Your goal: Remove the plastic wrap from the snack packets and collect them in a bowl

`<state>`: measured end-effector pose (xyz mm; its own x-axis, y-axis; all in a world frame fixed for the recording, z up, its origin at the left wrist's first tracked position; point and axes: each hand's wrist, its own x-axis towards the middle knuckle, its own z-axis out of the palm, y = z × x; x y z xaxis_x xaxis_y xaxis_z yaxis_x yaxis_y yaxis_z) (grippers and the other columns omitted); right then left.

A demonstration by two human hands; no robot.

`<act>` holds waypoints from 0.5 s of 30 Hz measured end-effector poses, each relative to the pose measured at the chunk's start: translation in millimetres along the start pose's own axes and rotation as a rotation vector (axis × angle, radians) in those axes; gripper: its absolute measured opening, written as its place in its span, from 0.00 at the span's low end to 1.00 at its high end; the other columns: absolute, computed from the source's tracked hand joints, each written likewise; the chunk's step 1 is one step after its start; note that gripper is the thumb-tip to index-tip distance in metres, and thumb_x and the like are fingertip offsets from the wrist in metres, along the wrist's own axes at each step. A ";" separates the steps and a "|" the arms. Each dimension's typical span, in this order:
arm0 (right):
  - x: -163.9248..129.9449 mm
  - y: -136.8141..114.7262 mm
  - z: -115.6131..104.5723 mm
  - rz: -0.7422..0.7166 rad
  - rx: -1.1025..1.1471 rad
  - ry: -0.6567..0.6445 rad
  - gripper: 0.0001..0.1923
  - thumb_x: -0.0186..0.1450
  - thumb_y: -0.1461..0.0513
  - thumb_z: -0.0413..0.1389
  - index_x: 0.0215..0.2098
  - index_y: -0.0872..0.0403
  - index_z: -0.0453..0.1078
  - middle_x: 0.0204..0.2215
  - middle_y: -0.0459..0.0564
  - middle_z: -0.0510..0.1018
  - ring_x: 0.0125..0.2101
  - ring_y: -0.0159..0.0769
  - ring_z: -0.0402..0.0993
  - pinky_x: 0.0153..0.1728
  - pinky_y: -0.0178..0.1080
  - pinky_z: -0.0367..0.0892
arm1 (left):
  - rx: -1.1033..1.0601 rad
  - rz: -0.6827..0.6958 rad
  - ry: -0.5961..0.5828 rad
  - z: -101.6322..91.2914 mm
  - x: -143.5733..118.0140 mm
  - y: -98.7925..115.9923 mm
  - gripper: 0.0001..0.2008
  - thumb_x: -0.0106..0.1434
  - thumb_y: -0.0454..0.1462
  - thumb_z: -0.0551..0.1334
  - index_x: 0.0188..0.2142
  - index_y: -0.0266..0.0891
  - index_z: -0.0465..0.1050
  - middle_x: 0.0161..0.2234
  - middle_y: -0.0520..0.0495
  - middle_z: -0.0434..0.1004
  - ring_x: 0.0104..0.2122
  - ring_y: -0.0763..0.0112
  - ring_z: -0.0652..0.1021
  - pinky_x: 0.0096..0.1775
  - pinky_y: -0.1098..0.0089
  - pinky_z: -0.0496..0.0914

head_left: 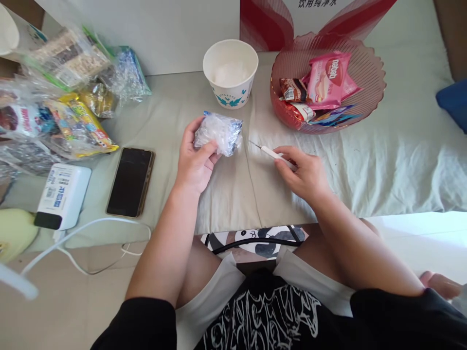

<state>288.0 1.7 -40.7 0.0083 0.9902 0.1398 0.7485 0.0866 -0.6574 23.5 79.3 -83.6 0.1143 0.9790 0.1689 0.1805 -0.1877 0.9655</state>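
Note:
My left hand is closed on a crinkled clear plastic packet with blue at its edges; the thumb presses on its front. What the packet contains I cannot make out. In my right hand is a slim white-handled tool with a thin pointed metal tip, pinched between thumb and fingers. Its tip points left, a short gap from the packet. Just beyond the packet stands a white paper bowl with a teal leaf print. A pink ribbed glass bowl of wrapped snacks is beyond my right hand.
A dark-screened phone and a white device with a cable lie to the left. Behind them is a heap of snack packets. A white and red box stands at the back of the cloth-covered surface.

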 end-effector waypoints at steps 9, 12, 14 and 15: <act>7.3 17.1 1.1 -0.030 -0.363 0.131 0.11 0.69 0.59 0.55 0.46 0.49 0.78 0.40 0.55 0.84 0.40 0.50 0.77 0.39 0.47 0.67 | 0.371 0.141 -0.200 18.2 -25.2 33.1 0.29 0.60 0.47 0.68 0.59 0.45 0.72 0.55 0.41 0.79 0.52 0.55 0.81 0.56 0.56 0.77; 7.1 14.9 1.8 -0.040 -0.413 0.156 0.12 0.69 0.61 0.55 0.47 0.49 0.77 0.45 0.57 0.83 0.44 0.53 0.76 0.43 0.50 0.67 | 0.442 0.191 -0.142 15.4 -27.6 35.0 0.29 0.61 0.48 0.66 0.60 0.44 0.71 0.61 0.38 0.75 0.62 0.51 0.75 0.61 0.53 0.74; 6.2 11.4 1.2 -0.084 -0.395 0.156 0.12 0.70 0.61 0.55 0.48 0.50 0.77 0.48 0.57 0.83 0.45 0.53 0.76 0.44 0.50 0.67 | 0.398 0.211 -0.083 9.4 -25.5 30.3 0.31 0.62 0.52 0.65 0.60 0.43 0.70 0.63 0.36 0.72 0.64 0.50 0.73 0.59 0.54 0.75; 5.6 9.3 0.7 -0.116 -0.371 0.153 0.12 0.70 0.60 0.54 0.48 0.50 0.77 0.49 0.58 0.82 0.46 0.52 0.77 0.44 0.50 0.68 | 0.350 0.217 -0.044 5.9 -24.1 27.2 0.32 0.62 0.54 0.65 0.61 0.42 0.69 0.63 0.34 0.71 0.64 0.49 0.72 0.56 0.55 0.76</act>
